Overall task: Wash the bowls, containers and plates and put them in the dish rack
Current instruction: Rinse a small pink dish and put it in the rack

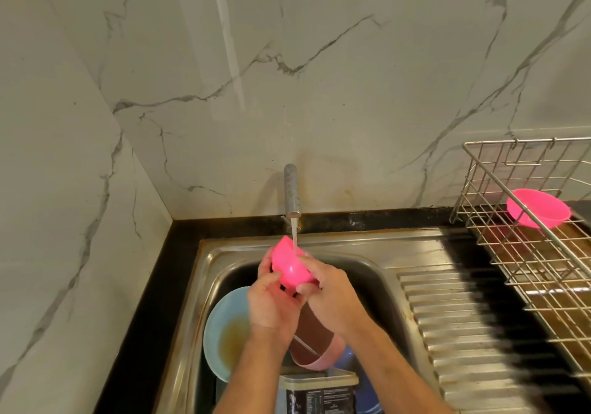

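Observation:
A pink bowl [289,263] is held tilted under the running tap [292,191], above the steel sink [367,247]. My left hand [271,298] grips its near side from the left and my right hand [329,289] grips it from the right. Below the hands lie a light blue plate [224,330] with brownish water, a pale pink bowl [315,346] with a brown inside, a clear container [319,391] with a dark label, and a blue dish [367,385]. A second pink bowl [540,207] sits in the wire dish rack [518,247] at the right.
A ribbed steel drainboard [463,327] lies between the sink and the rack. Black counter edges the sink at left and back. Marble-patterned wall tiles rise behind and to the left.

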